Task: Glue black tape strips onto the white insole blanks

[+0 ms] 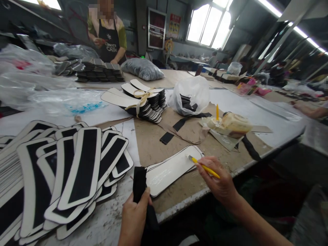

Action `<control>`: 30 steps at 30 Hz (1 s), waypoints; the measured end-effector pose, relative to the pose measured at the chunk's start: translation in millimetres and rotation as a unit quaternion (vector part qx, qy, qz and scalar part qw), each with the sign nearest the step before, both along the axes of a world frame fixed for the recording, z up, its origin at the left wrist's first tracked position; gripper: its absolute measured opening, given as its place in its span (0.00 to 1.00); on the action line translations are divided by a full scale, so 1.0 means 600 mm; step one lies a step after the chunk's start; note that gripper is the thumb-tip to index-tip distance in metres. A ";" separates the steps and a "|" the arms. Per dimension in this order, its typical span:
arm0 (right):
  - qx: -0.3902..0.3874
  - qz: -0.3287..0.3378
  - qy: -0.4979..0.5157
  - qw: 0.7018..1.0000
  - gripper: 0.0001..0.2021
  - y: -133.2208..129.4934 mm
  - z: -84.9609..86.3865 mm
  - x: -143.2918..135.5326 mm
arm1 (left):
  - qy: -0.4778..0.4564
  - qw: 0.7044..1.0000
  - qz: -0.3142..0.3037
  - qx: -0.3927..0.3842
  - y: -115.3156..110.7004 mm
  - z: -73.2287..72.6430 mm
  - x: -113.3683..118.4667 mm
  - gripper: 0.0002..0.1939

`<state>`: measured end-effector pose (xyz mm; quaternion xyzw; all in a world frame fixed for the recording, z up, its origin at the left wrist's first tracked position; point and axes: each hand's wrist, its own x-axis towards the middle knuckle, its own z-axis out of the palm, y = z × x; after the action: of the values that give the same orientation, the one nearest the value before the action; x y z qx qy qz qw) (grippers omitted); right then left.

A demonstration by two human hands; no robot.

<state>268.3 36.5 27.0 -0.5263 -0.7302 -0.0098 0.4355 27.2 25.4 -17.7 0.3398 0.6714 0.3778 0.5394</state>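
Observation:
In my right hand (217,176) is a yellow-handled brush (208,170), its tip touching the upper end of a white curved panel (170,171). Wet, shiny streaks show on the panel's face, and one or more similar panels lie beneath it. My left hand (135,213) is closed around a black fabric strip (139,182) at the panel's near left end. The strip's upper end stands above the thumb, and the rest hangs down below the hand.
Left of my hands spreads a pile of white panels with black strips (82,167). Behind lie tied panel stacks (143,102), a plastic bag of black strips (189,95) and a glue-smeared container (235,124) beside an upright yellow stick (217,112). A person in an apron (109,41) stands across the table.

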 end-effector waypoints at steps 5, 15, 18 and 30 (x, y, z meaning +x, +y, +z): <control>-0.056 0.048 0.045 0.996 0.06 -0.009 -0.023 -0.043 | 0.004 1.000 -0.008 0.016 0.000 -0.007 0.001 0.23; -0.226 0.022 0.365 0.903 0.08 -0.012 -0.034 -0.120 | -0.033 0.999 0.001 0.030 -0.002 -0.005 0.000 0.21; -0.206 0.005 0.349 0.914 0.08 -0.006 -0.036 -0.108 | -0.029 0.999 0.012 0.027 -0.002 -0.004 0.001 0.20; -0.067 -0.045 0.162 0.983 0.06 0.010 -0.042 -0.050 | 0.007 1.000 -0.009 0.024 -0.003 -0.011 -0.004 0.23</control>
<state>238.6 42.6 1.9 -0.5811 -0.6249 0.1055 0.5105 25.0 23.7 -24.1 0.3606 0.6629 0.3867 0.5301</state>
